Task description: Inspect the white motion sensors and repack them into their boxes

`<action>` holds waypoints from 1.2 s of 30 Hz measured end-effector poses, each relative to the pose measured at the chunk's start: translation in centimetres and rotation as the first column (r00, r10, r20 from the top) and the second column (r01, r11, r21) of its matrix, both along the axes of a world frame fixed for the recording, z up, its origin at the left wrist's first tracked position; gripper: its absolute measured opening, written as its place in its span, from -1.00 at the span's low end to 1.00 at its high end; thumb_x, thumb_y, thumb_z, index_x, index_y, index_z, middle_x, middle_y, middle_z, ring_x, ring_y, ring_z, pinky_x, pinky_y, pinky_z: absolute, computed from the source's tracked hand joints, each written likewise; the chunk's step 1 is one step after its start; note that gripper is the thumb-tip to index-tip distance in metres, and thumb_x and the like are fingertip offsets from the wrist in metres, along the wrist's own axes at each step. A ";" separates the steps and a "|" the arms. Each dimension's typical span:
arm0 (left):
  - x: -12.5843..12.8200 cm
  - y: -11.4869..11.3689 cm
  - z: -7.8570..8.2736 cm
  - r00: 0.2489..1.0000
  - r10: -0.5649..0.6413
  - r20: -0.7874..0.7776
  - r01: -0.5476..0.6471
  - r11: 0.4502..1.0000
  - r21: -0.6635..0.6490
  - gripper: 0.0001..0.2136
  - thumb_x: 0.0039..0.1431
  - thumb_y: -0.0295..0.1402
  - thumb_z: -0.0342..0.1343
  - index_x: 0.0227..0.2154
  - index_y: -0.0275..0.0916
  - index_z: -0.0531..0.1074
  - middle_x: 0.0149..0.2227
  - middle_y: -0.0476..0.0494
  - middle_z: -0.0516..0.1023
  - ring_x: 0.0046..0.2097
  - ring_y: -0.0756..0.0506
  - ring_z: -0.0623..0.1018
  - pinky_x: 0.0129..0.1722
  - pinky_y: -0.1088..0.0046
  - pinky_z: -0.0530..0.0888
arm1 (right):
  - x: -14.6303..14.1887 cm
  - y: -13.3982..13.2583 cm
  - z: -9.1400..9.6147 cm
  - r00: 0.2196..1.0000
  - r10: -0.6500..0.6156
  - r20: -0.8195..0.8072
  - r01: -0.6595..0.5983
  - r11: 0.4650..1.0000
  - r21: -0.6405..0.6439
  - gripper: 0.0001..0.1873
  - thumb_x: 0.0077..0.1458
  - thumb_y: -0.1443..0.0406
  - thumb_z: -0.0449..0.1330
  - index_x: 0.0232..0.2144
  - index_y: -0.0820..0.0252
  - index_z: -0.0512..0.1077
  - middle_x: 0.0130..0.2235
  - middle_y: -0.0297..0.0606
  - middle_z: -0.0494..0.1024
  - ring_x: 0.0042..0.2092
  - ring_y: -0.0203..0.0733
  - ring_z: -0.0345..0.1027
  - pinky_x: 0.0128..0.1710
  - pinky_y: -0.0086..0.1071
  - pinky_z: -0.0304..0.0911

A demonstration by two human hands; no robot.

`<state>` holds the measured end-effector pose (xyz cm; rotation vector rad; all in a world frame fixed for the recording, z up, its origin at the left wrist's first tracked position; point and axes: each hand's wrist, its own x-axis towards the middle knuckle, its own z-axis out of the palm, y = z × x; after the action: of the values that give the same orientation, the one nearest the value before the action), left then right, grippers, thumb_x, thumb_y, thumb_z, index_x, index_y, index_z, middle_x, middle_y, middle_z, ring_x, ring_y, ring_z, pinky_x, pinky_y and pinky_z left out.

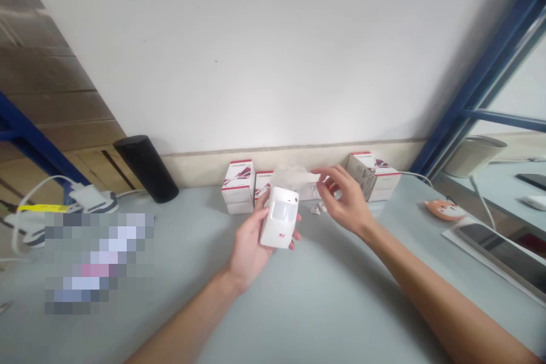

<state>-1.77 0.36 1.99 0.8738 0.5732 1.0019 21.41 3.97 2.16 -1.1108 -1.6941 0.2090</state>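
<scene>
My left hand [247,244] is wrapped round a white motion sensor [279,236], its lens window facing me and a small red mark near its lower end. To the right, my right hand [345,199] pinches the edge of a thin, translucent plastic bag [294,176]. The bag is blurred and stretches leftward just above the sensor's top end; whether it touches the sensor I cannot tell. Small white pieces [316,209] lie on the table under my right hand. Behind the bag, red and white boxes [262,182] are partly hidden.
Red and white boxes stand along the wall, a stack [238,187] on the left and others [386,179] on the right. A black cylinder [146,169] stands farther left, near cables and white plugs [89,198]. At right lie an orange item [445,210] and a dark phone-like slab [503,253].
</scene>
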 end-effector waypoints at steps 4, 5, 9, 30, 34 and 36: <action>0.0 -0.1 -0.8 0.994 0.026 -0.105 -0.020 0.998 0.062 -0.39 0.42 -0.15 -0.01 0.44 0.05 -0.04 -0.04 -0.25 0.65 -0.24 -0.25 0.68 -0.23 0.24 0.49 | -1.2 -1.2 0.5 0.996 0.044 0.078 -0.047 0.998 0.030 -0.76 0.35 0.22 0.17 0.02 0.01 0.53 -0.07 -0.19 0.52 -0.26 -0.19 0.43 -0.25 -0.25 0.41; 0.0 -0.2 -1.1 0.992 0.024 -0.123 -0.016 0.997 0.072 -0.38 0.42 -0.14 0.01 0.45 0.06 -0.05 -0.04 -0.23 0.65 -0.23 -0.24 0.68 -0.21 0.23 0.50 | -1.5 -1.4 0.5 0.991 0.085 0.100 -0.087 0.996 0.019 -0.75 0.36 0.22 0.17 0.03 0.00 0.53 -0.05 -0.19 0.53 -0.22 -0.18 0.45 -0.24 -0.25 0.41; -0.1 0.0 -1.9 0.986 0.029 -0.164 -0.012 0.995 0.102 -0.40 0.40 -0.10 0.03 0.42 0.05 0.01 -0.08 -0.18 0.63 -0.23 -0.24 0.67 -0.21 0.21 0.52 | -2.6 -1.9 0.3 0.975 0.194 0.108 -0.193 0.981 -0.014 -0.79 0.40 0.24 0.13 -0.05 0.02 0.56 -0.07 -0.20 0.56 -0.14 -0.15 0.47 -0.20 -0.26 0.39; 0.0 0.5 -2.2 0.973 0.161 -0.166 -0.155 0.987 0.051 -0.52 0.34 0.04 0.10 0.15 -0.15 0.36 -0.10 -0.18 0.63 -0.18 -0.21 0.66 -0.27 0.30 0.54 | -4.4 -1.9 -1.6 0.958 0.252 0.136 -0.272 0.949 0.161 -0.76 0.36 0.40 0.13 -0.04 0.02 0.51 -0.09 -0.21 0.59 -0.11 -0.18 0.55 -0.14 -0.32 0.46; 0.2 0.6 -2.2 0.980 0.133 -0.147 -0.128 0.991 0.045 -0.48 0.34 0.12 0.08 0.09 -0.22 0.43 -0.14 -0.22 0.64 -0.19 -0.21 0.65 -0.28 0.29 0.54 | -4.5 -2.4 -1.3 0.959 0.265 0.098 -0.277 0.952 0.133 -0.74 0.30 0.43 0.15 -0.06 0.02 0.51 -0.08 -0.22 0.60 -0.08 -0.16 0.53 -0.09 -0.27 0.44; 0.4 0.7 -2.1 0.981 0.151 -0.124 -0.149 0.988 0.027 -0.50 0.33 0.09 0.12 0.07 -0.22 0.44 -0.16 -0.20 0.64 -0.22 -0.18 0.65 -0.28 0.31 0.54 | -4.5 -2.7 -0.9 0.949 0.306 0.073 -0.311 0.948 0.068 -0.74 0.28 0.43 0.16 -0.07 0.02 0.52 -0.10 -0.24 0.62 -0.09 -0.15 0.52 -0.07 -0.24 0.42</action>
<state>-1.42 1.07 -0.12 0.9247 0.7472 1.0948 16.93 1.29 1.21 -0.7954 -1.9114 0.3051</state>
